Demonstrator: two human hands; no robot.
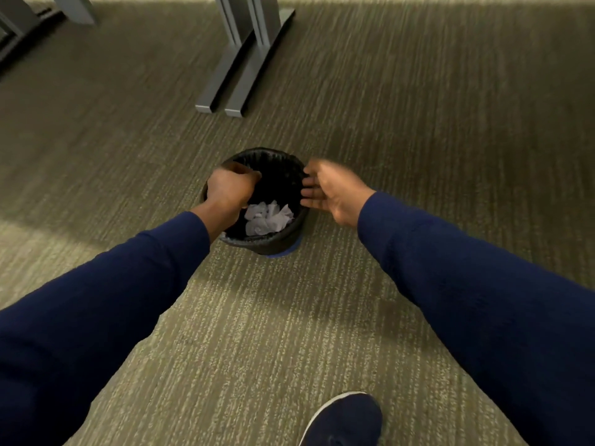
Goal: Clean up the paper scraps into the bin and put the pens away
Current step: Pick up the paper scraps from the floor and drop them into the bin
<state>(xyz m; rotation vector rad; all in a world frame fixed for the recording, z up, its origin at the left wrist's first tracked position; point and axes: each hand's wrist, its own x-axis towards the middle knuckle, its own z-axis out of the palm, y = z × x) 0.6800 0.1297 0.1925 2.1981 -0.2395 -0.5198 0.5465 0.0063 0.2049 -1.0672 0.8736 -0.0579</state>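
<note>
A small black bin (277,244) with a dark liner stands on the carpet in the middle of the view. Crumpled white paper scraps (269,218) lie at its bottom. My left hand (230,189) is over the bin's left rim with its fingers curled down; nothing shows in it. My right hand (331,193) hovers at the right rim, fingers spread towards the opening, holding nothing. No pens are in view.
Grey metal desk feet (231,78) stretch across the carpet beyond the bin. More desk legs (74,9) stand at the far left. My dark blue shoe (347,420) is at the bottom edge, right of centre.
</note>
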